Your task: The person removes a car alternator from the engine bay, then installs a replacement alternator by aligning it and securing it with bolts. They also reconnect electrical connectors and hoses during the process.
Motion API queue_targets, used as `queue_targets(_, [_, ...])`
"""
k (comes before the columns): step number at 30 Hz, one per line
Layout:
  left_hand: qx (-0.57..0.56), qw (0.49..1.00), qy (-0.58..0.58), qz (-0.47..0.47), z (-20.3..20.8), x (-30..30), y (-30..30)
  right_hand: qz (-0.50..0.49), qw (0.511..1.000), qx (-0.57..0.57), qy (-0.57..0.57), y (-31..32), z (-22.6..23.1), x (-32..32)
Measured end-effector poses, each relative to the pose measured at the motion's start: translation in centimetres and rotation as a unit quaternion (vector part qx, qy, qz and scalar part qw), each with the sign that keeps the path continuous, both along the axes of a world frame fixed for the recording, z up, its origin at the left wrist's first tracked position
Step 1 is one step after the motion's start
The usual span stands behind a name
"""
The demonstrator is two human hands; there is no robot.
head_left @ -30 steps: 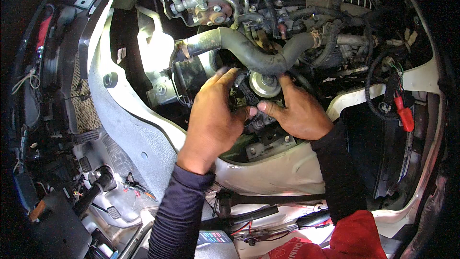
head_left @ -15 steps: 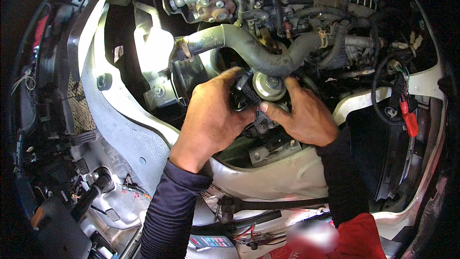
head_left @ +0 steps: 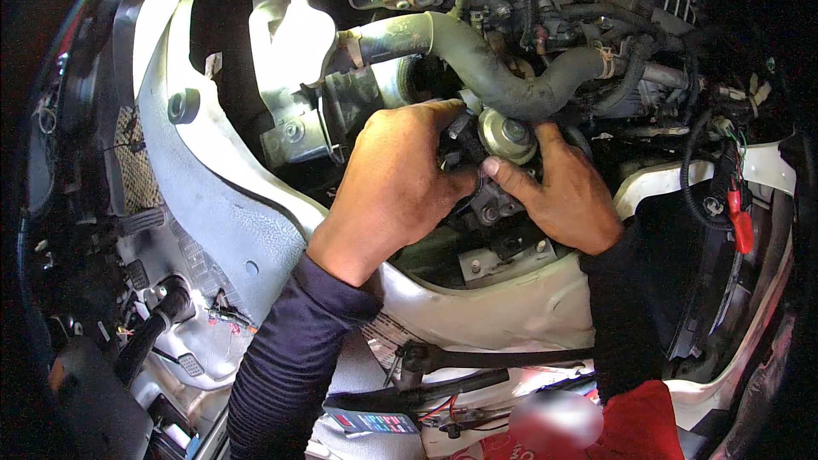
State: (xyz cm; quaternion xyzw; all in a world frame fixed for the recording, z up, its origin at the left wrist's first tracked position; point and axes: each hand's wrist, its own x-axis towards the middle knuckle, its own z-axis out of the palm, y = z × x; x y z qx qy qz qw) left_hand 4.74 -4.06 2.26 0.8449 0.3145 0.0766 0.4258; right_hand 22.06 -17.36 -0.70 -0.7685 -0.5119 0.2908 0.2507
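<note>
In an engine bay, my left hand [head_left: 388, 192] is closed, its thumb and fingers bent round a dark ribbed part [head_left: 469, 152] that I can see only in bits. Close on its right is a round silver metal housing [head_left: 509, 136] with a bolt-like centre. My right hand [head_left: 575, 200] curls about that housing, thumb along its lower edge and fingers past its right side. The two thumb tips are nearly together. Just above the housing a thick grey rubber hose [head_left: 494, 77] bends across, and the fingers' far ends are hidden below it.
A white body panel [head_left: 486, 315] curves in front of my hands. A long dark bar-like tool [head_left: 503, 359] lies across it, near a card-like item [head_left: 372, 421] and loose wires. Red-sleeved wiring [head_left: 741, 221] hangs at the right. Pedals [head_left: 192, 364] show lower left.
My view has shifted, so the engine parts sit further right and a little higher. Both hands keep nearly the same hold around the housing and the dark part.
</note>
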Motion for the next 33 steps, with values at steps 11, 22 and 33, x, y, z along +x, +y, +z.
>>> queue_targets(11, [0.229, 0.909, 0.194, -0.29, 1.5, -1.3, 0.2, -0.012, 0.994, -0.096, 0.06, 0.0, 0.7, 0.2])
queue_targets(22, [0.436, 0.807, 0.126, -0.377, -0.1, -0.4, 0.8, -0.002, 0.987, -0.156, 0.039, 0.3, 0.7, 0.4])
queue_targets(33, [0.338, 0.872, 0.094, -0.343, -1.0, 0.0, 0.6, -0.015, 0.993, -0.116, 0.019, 0.1, 0.3, 0.1])
